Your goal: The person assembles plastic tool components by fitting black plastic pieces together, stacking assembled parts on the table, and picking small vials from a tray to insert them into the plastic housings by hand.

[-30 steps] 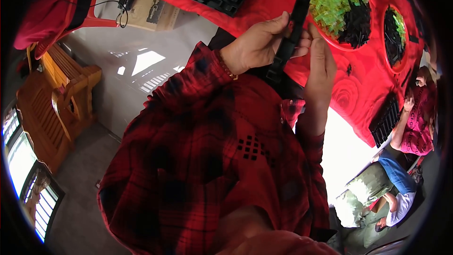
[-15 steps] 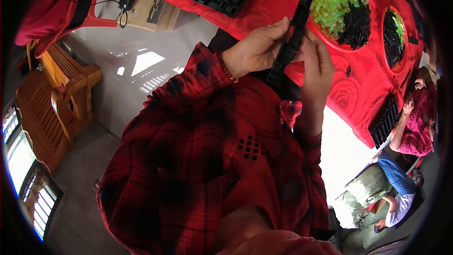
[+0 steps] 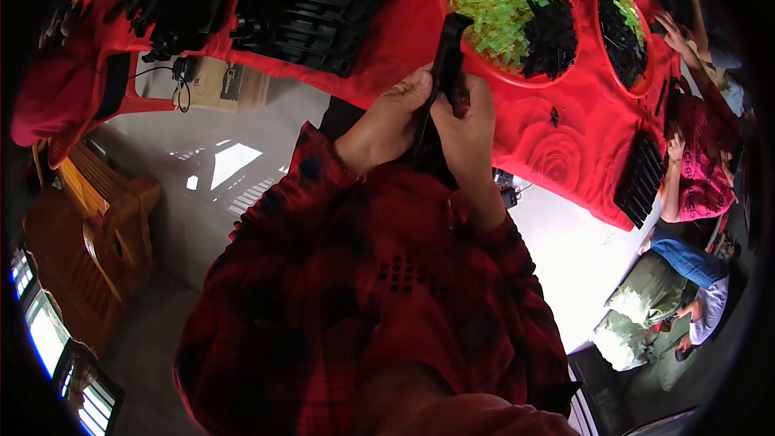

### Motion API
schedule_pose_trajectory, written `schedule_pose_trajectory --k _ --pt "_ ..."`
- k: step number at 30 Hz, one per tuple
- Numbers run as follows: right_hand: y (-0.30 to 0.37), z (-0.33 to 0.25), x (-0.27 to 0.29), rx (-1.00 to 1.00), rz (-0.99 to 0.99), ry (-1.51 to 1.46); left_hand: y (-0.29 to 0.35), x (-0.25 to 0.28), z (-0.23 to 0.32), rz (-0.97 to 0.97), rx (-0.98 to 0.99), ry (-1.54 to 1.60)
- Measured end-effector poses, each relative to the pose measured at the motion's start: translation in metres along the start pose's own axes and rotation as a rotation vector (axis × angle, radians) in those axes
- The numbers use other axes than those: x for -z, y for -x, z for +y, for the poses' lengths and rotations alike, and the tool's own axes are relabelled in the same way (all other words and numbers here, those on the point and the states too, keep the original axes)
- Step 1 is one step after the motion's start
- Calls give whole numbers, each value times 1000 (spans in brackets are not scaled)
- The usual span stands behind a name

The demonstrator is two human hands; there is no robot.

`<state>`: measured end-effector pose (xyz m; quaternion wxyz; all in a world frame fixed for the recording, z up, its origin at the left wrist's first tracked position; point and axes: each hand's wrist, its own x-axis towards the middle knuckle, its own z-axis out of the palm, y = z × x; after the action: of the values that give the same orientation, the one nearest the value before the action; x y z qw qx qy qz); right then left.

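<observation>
A long black plastic strip (image 3: 446,60) stands slanted between my two hands, its far end close to the rim of the big basin. My left hand (image 3: 391,117) closes on its left side, thumb along the strip. From the right, my right hand (image 3: 470,125) pinches the same strip, thumb and fingers pressed near its middle. The strip's lower end falls against dark cloth and is hard to make out. Yellow-green clear plastic pieces (image 3: 492,4) and small black pieces (image 3: 550,36) share the round red basin just beyond my hands.
A second red basin (image 3: 623,40) with black and green pieces stands to the right. Black strips (image 3: 319,20) lie in rows at the far left of the red tablecloth (image 3: 533,113). A black rack-like stack (image 3: 638,182) sits by the right edge, near a person in pink (image 3: 702,161).
The view has shifted, so the table shows farther left. The strip has turned, showing a smoother side, and my right hand's fingers have curled in tighter around it.
</observation>
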<state>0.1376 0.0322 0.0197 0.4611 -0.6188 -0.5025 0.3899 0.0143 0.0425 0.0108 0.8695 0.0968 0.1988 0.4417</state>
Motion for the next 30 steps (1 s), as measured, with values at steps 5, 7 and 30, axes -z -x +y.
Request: schedule_pose_trajectory --k 5,7,30 --pt "-4 -4 4 -159 -15 -87 3 -7 -2 24 27 -76" --pt "-6 1 8 -226 -71 -145 0 3 -7 84 49 -49" --pt "-87 11 101 729 -29 1153 -3 33 -6 -35 195 45"
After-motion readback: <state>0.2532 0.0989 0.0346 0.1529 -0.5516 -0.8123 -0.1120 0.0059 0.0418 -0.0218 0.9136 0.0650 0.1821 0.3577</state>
